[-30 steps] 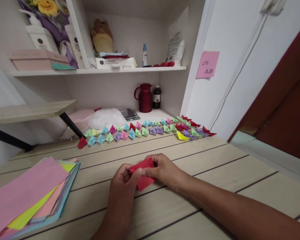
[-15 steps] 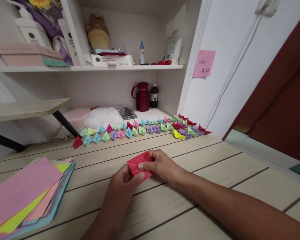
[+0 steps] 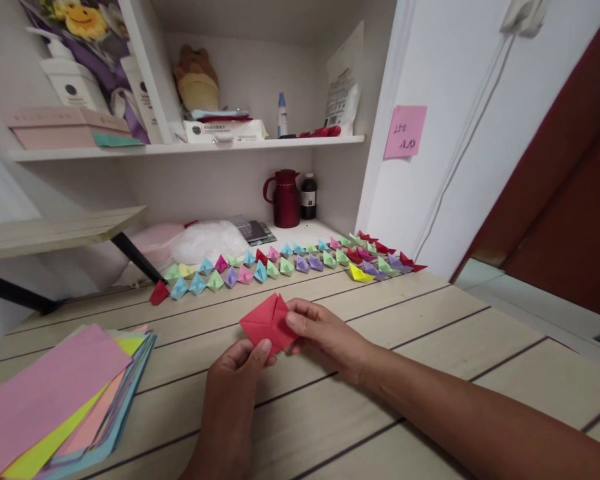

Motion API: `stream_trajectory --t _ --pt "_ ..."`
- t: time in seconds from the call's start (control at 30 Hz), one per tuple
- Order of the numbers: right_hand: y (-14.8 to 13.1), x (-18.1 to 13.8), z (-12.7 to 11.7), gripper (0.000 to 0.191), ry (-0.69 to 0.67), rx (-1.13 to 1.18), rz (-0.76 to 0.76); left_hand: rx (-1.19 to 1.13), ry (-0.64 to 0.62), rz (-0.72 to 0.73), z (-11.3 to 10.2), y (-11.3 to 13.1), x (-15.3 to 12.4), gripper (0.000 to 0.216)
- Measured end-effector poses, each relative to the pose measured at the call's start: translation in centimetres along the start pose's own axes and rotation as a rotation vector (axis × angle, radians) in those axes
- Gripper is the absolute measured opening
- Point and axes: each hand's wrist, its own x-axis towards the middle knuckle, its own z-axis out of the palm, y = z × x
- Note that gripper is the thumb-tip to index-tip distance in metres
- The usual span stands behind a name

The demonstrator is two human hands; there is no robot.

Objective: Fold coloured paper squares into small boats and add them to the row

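A folded red paper square [image 3: 263, 320], turned with a corner up, is held between both hands above the wooden table [image 3: 370, 400]. My left hand [image 3: 240, 367] pinches its lower corner, thumb on the front face. At the right corner my right hand [image 3: 325, 330] grips it with thumb in front and fingers behind. A crease and a slightly parted edge show near the top corner. Beyond the hands stand rows of small folded paper boats in many colours, among them a yellow boat [image 3: 361, 273] and a red one [image 3: 159, 293] at the left end.
A fanned stack of coloured paper sheets [image 3: 55, 393] lies at the left. Behind the boats, a dark red jug [image 3: 286, 200] and a dark bottle [image 3: 309, 197] stand in the shelf unit. A small raised wooden stand [image 3: 60, 230] with black legs is at the far left.
The red paper has been turned and tipped up so more of its face shows. My left thumb has slid to its lower corner, and my right hand has shifted along its right side.
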Motion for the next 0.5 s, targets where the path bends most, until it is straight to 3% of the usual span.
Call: stream_trajectory --t 0.1,0.3,0.5 --pt "0.1 -0.1 0.2 0.044 -0.006 -0.044 0.029 0.001 -0.033 0.026 0.2 -0.3 0.1 0.024" --pt "0.2 0.0 0.5 0.039 0.114 -0.108 0.026 0.065 -0.035 0.034 0.6 -1.0 0.5 0.023" --pt "-0.2 0.5 -0.7 0.026 0.268 -0.327 -0.261 0.020 -0.087 -0.002 0.3 -0.5 0.3 0.025"
